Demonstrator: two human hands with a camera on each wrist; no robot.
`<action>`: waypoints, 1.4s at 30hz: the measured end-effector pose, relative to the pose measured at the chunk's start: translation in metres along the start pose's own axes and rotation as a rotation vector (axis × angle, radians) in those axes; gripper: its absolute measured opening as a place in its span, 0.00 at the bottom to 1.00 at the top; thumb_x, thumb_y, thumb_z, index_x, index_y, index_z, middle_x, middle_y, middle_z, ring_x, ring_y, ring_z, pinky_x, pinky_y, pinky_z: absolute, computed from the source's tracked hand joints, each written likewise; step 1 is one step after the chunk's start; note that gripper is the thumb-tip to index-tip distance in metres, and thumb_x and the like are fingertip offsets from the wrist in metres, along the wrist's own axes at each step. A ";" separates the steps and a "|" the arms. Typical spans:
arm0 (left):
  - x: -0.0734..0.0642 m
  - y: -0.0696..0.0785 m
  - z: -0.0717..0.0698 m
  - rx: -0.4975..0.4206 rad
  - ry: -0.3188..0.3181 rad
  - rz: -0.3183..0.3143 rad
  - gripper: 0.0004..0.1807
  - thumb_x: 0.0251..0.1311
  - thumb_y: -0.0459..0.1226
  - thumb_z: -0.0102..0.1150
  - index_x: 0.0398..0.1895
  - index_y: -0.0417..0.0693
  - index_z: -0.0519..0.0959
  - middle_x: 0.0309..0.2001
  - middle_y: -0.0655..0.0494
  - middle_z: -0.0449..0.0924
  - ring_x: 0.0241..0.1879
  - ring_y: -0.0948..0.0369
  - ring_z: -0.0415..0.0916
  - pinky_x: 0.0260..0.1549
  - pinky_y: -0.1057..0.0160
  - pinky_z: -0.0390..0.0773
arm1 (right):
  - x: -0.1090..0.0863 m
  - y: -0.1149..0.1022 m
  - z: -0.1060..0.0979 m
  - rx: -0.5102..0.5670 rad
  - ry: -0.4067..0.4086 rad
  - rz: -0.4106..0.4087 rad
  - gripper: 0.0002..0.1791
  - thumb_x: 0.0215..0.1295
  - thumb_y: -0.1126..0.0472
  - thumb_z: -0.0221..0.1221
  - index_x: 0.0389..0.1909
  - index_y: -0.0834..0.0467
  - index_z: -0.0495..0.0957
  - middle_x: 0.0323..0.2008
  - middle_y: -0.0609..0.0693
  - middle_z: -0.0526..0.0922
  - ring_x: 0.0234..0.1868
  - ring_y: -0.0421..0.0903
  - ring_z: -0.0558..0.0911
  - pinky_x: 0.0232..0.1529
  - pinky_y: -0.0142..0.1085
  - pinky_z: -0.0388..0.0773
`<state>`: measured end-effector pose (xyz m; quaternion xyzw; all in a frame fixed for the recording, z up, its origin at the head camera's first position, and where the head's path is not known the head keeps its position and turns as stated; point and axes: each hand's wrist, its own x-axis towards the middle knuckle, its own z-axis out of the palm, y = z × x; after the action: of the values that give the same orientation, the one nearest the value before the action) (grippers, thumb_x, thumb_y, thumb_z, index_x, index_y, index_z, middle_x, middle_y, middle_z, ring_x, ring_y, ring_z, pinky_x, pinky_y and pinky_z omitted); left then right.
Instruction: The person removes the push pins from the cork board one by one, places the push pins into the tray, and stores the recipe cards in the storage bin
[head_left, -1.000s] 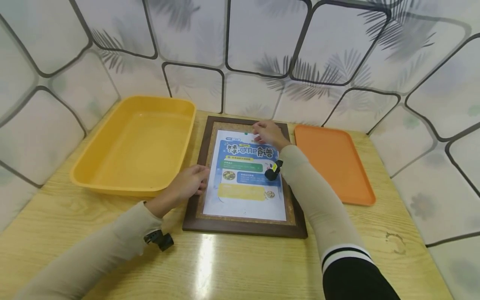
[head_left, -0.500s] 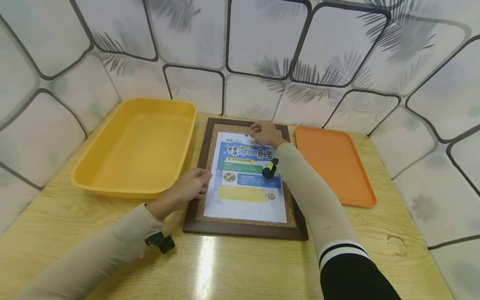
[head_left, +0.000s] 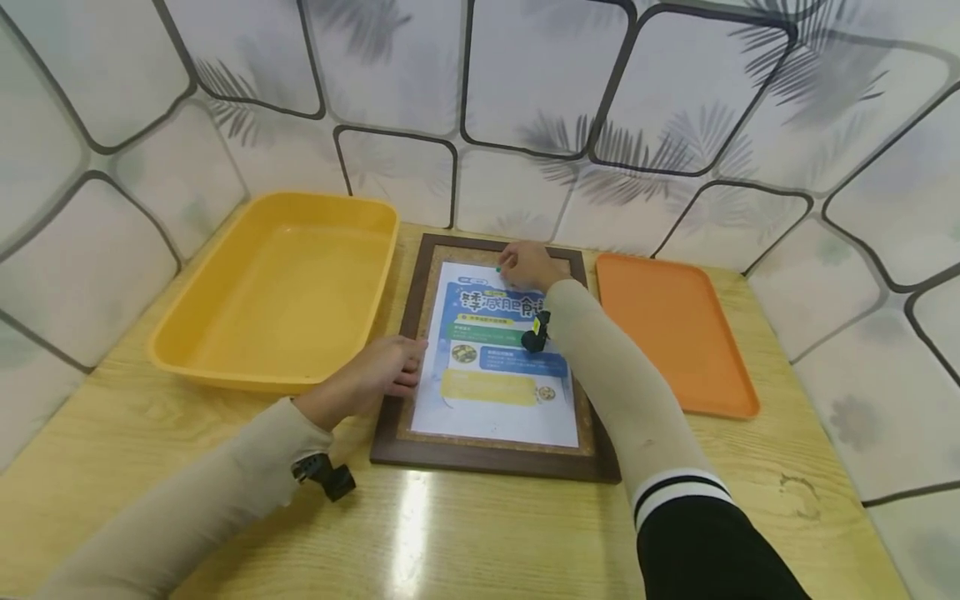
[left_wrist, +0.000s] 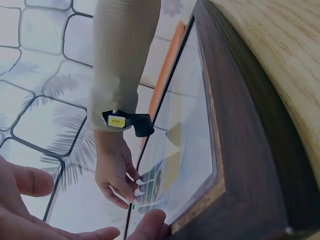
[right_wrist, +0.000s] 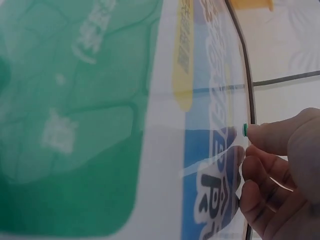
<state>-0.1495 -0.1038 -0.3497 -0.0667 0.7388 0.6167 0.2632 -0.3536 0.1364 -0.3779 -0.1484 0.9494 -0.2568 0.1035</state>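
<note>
A printed paper poster [head_left: 495, 417] lies on a brown-framed cork board [head_left: 487, 458]. At the poster's top edge is a small green thumbtack [right_wrist: 245, 130], seen nearly side-on in the right wrist view. My right hand [head_left: 528, 265] pinches at this tack, its thumb tip [right_wrist: 257, 137] against it and the other fingers curled just below. On the board's left side, my left hand [head_left: 382, 375] rests with relaxed fingers at the poster's left edge. Its fingers are spread apart in the left wrist view, with a fingertip [left_wrist: 150, 225] over the board's edge.
A deep yellow tray [head_left: 277, 292] stands left of the board, close to my left hand. To the right lies a flat orange tray [head_left: 675, 333], partly behind my right sleeve [head_left: 622, 375]. A patterned wall [head_left: 420, 67] runs behind the wooden table [head_left: 487, 533].
My right hand has moved slightly left along the poster's top edge, from beside the green thumbtack onto it. My left hand stays at the poster's left edge.
</note>
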 end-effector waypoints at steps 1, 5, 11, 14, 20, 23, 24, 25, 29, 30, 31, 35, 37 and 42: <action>0.000 0.001 0.000 -0.019 -0.006 -0.012 0.30 0.75 0.42 0.37 0.69 0.26 0.52 0.63 0.28 0.60 0.58 0.43 0.67 0.52 0.49 0.75 | 0.001 0.000 0.000 -0.012 -0.004 0.005 0.15 0.65 0.63 0.54 0.52 0.59 0.78 0.48 0.56 0.80 0.49 0.53 0.77 0.50 0.46 0.75; -0.001 0.003 0.000 -0.101 -0.014 -0.070 0.33 0.75 0.45 0.37 0.72 0.29 0.48 0.67 0.27 0.54 0.61 0.40 0.62 0.54 0.47 0.72 | 0.007 0.001 0.002 -0.063 0.006 0.024 0.14 0.66 0.60 0.54 0.49 0.58 0.80 0.47 0.55 0.80 0.49 0.52 0.76 0.51 0.46 0.73; -0.001 0.005 -0.001 -0.201 -0.021 -0.107 0.36 0.73 0.47 0.38 0.75 0.36 0.43 0.68 0.27 0.51 0.63 0.38 0.58 0.56 0.45 0.70 | 0.015 0.004 0.006 0.015 0.020 0.163 0.12 0.66 0.54 0.58 0.42 0.57 0.82 0.36 0.50 0.82 0.40 0.48 0.77 0.44 0.41 0.74; 0.000 0.005 -0.001 -0.241 -0.015 -0.116 0.37 0.73 0.48 0.39 0.75 0.37 0.42 0.67 0.28 0.50 0.62 0.39 0.57 0.56 0.45 0.69 | 0.016 0.004 0.007 0.083 0.032 0.241 0.11 0.65 0.54 0.60 0.39 0.57 0.83 0.29 0.49 0.81 0.35 0.46 0.77 0.41 0.38 0.74; 0.002 0.005 0.000 -0.289 0.015 -0.139 0.37 0.71 0.50 0.40 0.73 0.35 0.46 0.65 0.30 0.53 0.57 0.43 0.59 0.55 0.48 0.69 | 0.015 -0.002 0.009 0.270 0.051 0.386 0.07 0.63 0.59 0.62 0.31 0.59 0.82 0.22 0.47 0.81 0.24 0.41 0.78 0.31 0.32 0.74; 0.004 0.005 0.001 -0.303 0.027 -0.149 0.37 0.71 0.50 0.40 0.73 0.35 0.47 0.64 0.31 0.54 0.57 0.43 0.60 0.55 0.49 0.69 | 0.014 -0.006 0.008 0.362 0.065 0.435 0.07 0.62 0.63 0.62 0.27 0.61 0.82 0.19 0.49 0.80 0.18 0.40 0.77 0.24 0.31 0.74; 0.004 0.005 0.001 -0.305 0.028 -0.151 0.38 0.71 0.50 0.40 0.73 0.35 0.47 0.63 0.31 0.55 0.57 0.43 0.60 0.55 0.49 0.69 | 0.013 -0.007 0.008 0.384 0.070 0.444 0.07 0.61 0.64 0.62 0.26 0.62 0.81 0.18 0.49 0.80 0.17 0.40 0.77 0.22 0.31 0.74; 0.004 0.006 0.002 -0.308 0.030 -0.155 0.38 0.71 0.50 0.40 0.73 0.35 0.47 0.63 0.31 0.55 0.58 0.42 0.60 0.55 0.49 0.69 | 0.013 -0.008 0.008 0.405 0.073 0.454 0.06 0.60 0.65 0.61 0.25 0.62 0.80 0.18 0.50 0.80 0.16 0.40 0.77 0.20 0.30 0.74; 0.006 0.006 0.002 -0.318 0.030 -0.164 0.38 0.70 0.50 0.40 0.73 0.35 0.46 0.63 0.31 0.54 0.58 0.43 0.59 0.52 0.51 0.69 | 0.014 -0.009 0.009 0.465 0.088 0.485 0.03 0.57 0.67 0.61 0.27 0.64 0.80 0.18 0.51 0.81 0.15 0.39 0.77 0.18 0.30 0.74; 0.006 0.006 0.002 -0.317 0.030 -0.166 0.38 0.70 0.50 0.39 0.73 0.35 0.46 0.63 0.31 0.54 0.57 0.43 0.59 0.51 0.52 0.69 | 0.014 -0.009 0.009 0.473 0.092 0.488 0.03 0.57 0.67 0.61 0.29 0.64 0.80 0.19 0.51 0.81 0.15 0.39 0.77 0.18 0.30 0.75; 0.006 0.006 0.002 -0.320 0.032 -0.169 0.38 0.70 0.50 0.39 0.73 0.35 0.46 0.63 0.31 0.54 0.57 0.44 0.59 0.50 0.53 0.69 | 0.014 -0.008 0.010 0.483 0.096 0.492 0.04 0.57 0.67 0.61 0.30 0.65 0.80 0.19 0.51 0.82 0.15 0.39 0.77 0.19 0.30 0.75; 0.008 0.006 0.003 -0.332 0.043 -0.182 0.37 0.70 0.50 0.40 0.72 0.35 0.48 0.58 0.35 0.57 0.52 0.47 0.61 0.44 0.58 0.69 | 0.015 -0.007 0.011 0.518 0.114 0.495 0.06 0.57 0.67 0.62 0.34 0.66 0.81 0.20 0.52 0.82 0.14 0.39 0.77 0.19 0.30 0.76; 0.008 0.006 0.004 -0.339 0.050 -0.187 0.37 0.70 0.50 0.40 0.71 0.35 0.49 0.54 0.38 0.59 0.48 0.49 0.62 0.41 0.60 0.69 | 0.016 -0.006 0.012 0.523 0.122 0.499 0.06 0.56 0.67 0.62 0.34 0.67 0.81 0.18 0.51 0.81 0.14 0.39 0.77 0.18 0.29 0.76; 0.011 0.003 0.005 -0.393 0.057 -0.199 0.32 0.70 0.48 0.41 0.65 0.33 0.52 0.44 0.45 0.61 0.38 0.55 0.63 0.34 0.64 0.67 | 0.017 -0.007 0.014 0.513 0.133 0.506 0.06 0.57 0.66 0.63 0.32 0.66 0.81 0.16 0.50 0.80 0.12 0.38 0.76 0.17 0.27 0.74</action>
<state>-0.1588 -0.0955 -0.3524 -0.2066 0.6016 0.7176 0.2836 -0.3645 0.1184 -0.3886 0.1388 0.8654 -0.4621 0.1355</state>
